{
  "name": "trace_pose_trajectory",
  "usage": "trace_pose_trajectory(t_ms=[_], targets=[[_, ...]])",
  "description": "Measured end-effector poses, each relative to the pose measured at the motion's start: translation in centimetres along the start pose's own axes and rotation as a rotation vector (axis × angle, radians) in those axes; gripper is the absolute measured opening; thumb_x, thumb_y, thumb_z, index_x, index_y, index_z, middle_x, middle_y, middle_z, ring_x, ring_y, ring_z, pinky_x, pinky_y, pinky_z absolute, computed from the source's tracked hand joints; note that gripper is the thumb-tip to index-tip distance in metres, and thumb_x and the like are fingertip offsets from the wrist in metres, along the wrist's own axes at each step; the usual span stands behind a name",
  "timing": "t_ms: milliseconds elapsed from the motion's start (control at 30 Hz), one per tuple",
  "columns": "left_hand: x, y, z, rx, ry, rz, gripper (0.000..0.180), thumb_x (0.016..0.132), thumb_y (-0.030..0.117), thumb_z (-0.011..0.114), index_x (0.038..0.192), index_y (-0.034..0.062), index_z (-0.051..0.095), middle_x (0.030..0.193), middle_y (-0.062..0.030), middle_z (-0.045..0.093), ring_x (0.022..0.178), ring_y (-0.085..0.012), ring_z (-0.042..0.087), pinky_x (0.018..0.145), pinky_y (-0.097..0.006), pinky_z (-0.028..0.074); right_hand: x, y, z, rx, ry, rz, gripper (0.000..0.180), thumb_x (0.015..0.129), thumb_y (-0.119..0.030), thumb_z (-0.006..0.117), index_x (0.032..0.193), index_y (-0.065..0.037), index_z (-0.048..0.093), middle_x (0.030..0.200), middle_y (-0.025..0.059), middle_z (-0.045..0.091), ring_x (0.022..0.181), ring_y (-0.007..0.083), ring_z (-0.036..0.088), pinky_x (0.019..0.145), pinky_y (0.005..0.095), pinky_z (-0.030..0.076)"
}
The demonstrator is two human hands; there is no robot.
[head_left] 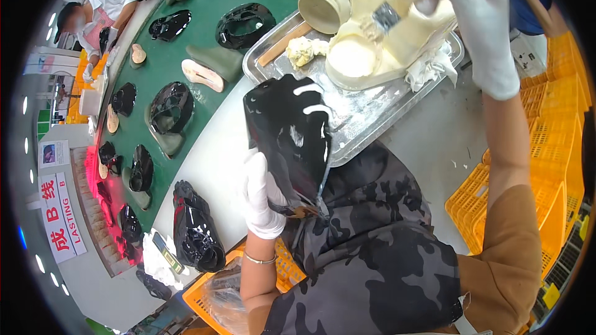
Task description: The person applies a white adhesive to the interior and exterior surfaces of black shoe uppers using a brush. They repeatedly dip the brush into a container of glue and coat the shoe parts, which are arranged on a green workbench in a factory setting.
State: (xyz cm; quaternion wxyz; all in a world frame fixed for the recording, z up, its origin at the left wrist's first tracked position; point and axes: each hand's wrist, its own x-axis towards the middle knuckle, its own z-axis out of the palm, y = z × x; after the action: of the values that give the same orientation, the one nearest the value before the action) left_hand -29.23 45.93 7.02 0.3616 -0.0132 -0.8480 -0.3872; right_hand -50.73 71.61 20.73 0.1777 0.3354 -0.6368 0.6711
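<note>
A glossy black shoe upper [288,127] is gripped by my gloved left hand [261,201], its wider end pointing away from me. Light streaks, glue or reflections, show near its far edge. In my gloved right hand [481,31] is a brush [387,17], its metal ferrule and pale bristles slightly blurred. The bristles hang over a cream glue pot [397,43] with a round, white-filled well. Pot, cream cup [324,10], yellowish lump [304,51], wooden stick [284,46] and crumpled white tissue [431,69] share a metal tray [366,111].
On my left a green conveyor belt [205,105] carries black uppers and several shoe lasts [203,75]. Another black upper [195,226] lies on the white ledge [217,155]. A co-worker [108,12] stands across the belt. Orange crates [534,142] are stacked at right.
</note>
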Motion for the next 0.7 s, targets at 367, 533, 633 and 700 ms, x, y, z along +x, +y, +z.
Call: trace_pose_trajectory(t_ms=[367,533,633,700], targets=[[2.7,2.1,-2.4,0.52,-0.172,0.48,0.048,0.07,-0.006,0.063,0.116,0.0021,0.057,0.099,-0.0173,0.062,0.09,-0.0337,0.061,0.077,-0.037,0.051,2.9,2.5,-1.6,-0.021,-0.183,0.222,0.018,0.09,-0.02,0.057,0.093,-0.001,0.057,0.078,0.0041,0.061,0.058,0.0071,0.058,0.049,0.0185,0.045],[2.3,2.3,-3.0,0.519,-0.19,0.359,0.045,0.071,-0.006,0.061,0.115,0.0021,0.059,0.101,-0.017,0.062,0.092,-0.0339,0.061,0.08,-0.037,0.05,-3.0,0.7,-0.2,-0.007,0.026,0.193,0.014,0.092,-0.011,0.052,0.1,0.0,0.051,0.088,0.0111,0.063,0.074,0.0136,0.062,0.06,0.0224,0.052],[2.2,2.5,-3.2,0.546,-0.244,0.385,0.045,0.072,-0.007,0.061,0.116,0.0019,0.056,0.108,-0.0188,0.06,0.098,-0.035,0.06,0.084,-0.038,0.049,-8.2,0.7,0.5,0.118,-0.008,0.008,0.014,0.092,-0.002,0.047,0.106,0.0,0.045,0.103,0.0174,0.06,0.093,0.0204,0.062,0.075,0.0285,0.055],[2.1,2.7,-2.9,0.485,-0.256,0.395,0.044,0.074,-0.007,0.06,0.117,0.002,0.054,0.11,-0.0191,0.06,0.1,-0.0355,0.059,0.084,-0.038,0.049,-11.0,1.8,2.0,0.14,0.086,0.034,0.016,0.09,-0.005,0.055,0.105,-0.003,0.049,0.102,0.009,0.06,0.09,0.0138,0.057,0.082,0.025,0.045]])
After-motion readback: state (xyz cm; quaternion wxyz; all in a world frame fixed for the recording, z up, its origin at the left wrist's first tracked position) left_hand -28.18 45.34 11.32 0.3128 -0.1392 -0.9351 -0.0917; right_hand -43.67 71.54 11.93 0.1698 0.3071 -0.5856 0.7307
